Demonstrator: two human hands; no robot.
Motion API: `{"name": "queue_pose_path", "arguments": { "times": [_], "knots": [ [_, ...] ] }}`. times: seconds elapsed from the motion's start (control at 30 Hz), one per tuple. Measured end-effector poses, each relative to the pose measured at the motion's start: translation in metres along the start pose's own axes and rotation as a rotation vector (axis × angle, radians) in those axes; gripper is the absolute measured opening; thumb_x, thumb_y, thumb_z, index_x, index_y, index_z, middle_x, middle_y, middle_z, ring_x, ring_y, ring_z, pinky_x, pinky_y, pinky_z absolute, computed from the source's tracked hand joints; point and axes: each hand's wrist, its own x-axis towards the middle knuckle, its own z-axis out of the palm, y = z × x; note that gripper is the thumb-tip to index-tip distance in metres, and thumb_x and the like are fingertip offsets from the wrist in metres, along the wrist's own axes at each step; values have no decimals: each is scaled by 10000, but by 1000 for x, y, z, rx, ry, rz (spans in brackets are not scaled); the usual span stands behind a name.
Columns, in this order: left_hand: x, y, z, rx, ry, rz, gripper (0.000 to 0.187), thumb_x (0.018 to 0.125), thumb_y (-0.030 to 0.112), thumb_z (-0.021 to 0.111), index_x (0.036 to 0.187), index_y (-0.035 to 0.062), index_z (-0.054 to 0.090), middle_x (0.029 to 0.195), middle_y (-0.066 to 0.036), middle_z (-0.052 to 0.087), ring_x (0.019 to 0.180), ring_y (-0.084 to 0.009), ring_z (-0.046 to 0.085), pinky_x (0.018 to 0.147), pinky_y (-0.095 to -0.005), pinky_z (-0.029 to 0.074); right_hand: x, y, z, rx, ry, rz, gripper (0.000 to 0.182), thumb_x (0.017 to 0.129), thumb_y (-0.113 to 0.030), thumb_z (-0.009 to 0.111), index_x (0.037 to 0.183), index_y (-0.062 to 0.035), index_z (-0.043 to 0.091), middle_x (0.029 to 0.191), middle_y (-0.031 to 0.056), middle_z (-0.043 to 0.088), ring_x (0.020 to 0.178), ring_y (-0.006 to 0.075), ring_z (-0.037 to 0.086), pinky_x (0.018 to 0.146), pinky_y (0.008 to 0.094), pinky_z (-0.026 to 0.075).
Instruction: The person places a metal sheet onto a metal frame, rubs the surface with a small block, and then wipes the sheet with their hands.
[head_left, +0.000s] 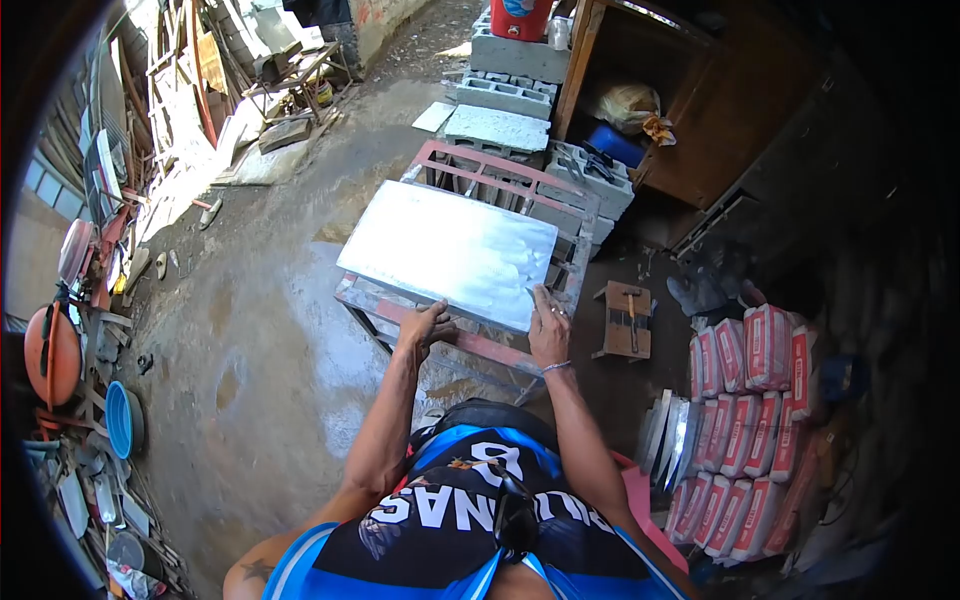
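Observation:
A bright white rectangular slab (450, 250) lies flat on a worn reddish metal frame (490, 347) in front of me. My left hand (427, 325) is closed at the slab's front edge, its fingers curled against it. At the front right corner, my right hand (549, 318) has its fingers pinched together. A thin sliver shows by its fingertips, too small to name. The slab's surface looks smeared and uneven toward the right.
Hollow concrete blocks (505, 97) are stacked behind the frame, beside an open wooden cabinet (690, 105). A hammer (631, 318) lies on a small wooden stool (616, 340). Red-and-white sacks (740, 430) are piled at right. Scrap and a blue basin (122, 420) line the left.

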Motion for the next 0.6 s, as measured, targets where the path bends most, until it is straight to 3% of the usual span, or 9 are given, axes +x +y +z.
{"name": "queue_pose_path", "arguments": {
  "times": [0.03,0.07,0.13,0.17,0.23,0.3,0.43,0.5,0.6],
  "knots": [
    [-5,5,-12,143,-65,62,433,970,271,694,1142,-123,646,739,-108,700,793,-214,736,606,-254,558,-1,-1,4,-54,-43,-44,427,922,-42,584,1346,-50,621,1317,165,662,1218,335,623,992,441,496],
    [-3,11,-15,145,-67,58,433,970,271,694,1142,-123,646,739,-108,700,793,-214,736,606,-254,558,-4,-3,8,-109,-88,-87,435,907,-33,589,1340,-52,629,1319,156,664,1226,327,622,995,436,490],
    [-1,30,-7,722,104,506,353,958,292,671,1055,-43,725,894,-174,748,823,-246,735,701,-375,572,-14,-9,13,-170,-166,-82,449,886,-45,609,1334,-57,638,1365,146,639,1282,313,588,1025,440,460],
    [-6,38,4,867,229,687,314,947,294,655,1007,4,759,998,-198,755,870,-302,736,826,-420,561,-21,-12,18,-252,-153,-110,445,888,-67,617,1332,-57,640,1395,145,618,1312,312,563,1038,450,445],
    [19,52,18,1029,229,944,379,962,339,635,1169,30,709,1168,-218,696,1114,-391,645,959,-445,507,-32,-17,24,-348,-173,-98,467,901,-134,637,1362,-66,618,1477,136,553,1402,294,479,1094,478,378],
    [64,53,34,1152,231,1034,505,968,370,629,1373,74,573,1424,-220,539,1279,-425,525,1047,-500,440,-38,-23,24,-371,-191,-70,481,910,-152,636,1383,-69,599,1489,134,543,1413,290,468,1105,483,361],
    [93,52,61,1602,164,806,755,1016,594,390,1599,123,298,1671,-202,198,1554,-394,141,1244,-574,82,-42,-38,19,-398,-291,23,590,941,-238,623,1493,-82,483,1580,136,433,1486,282,362,1160,538,268],
    [91,47,65,1599,173,816,758,1017,598,380,1601,122,294,1672,-204,197,1557,-393,125,1245,-570,69,-38,-43,18,-453,-424,94,719,974,-387,600,1574,-85,343,1660,136,284,1539,284,244,1188,590,183],
    [89,48,67,1615,182,823,762,1017,601,374,1605,124,289,1669,-208,200,1557,-398,116,1246,-567,52,-27,-45,17,-489,-506,158,767,994,-485,534,1592,-72,288,1689,136,196,1559,285,179,1194,598,162]
  ]
}}
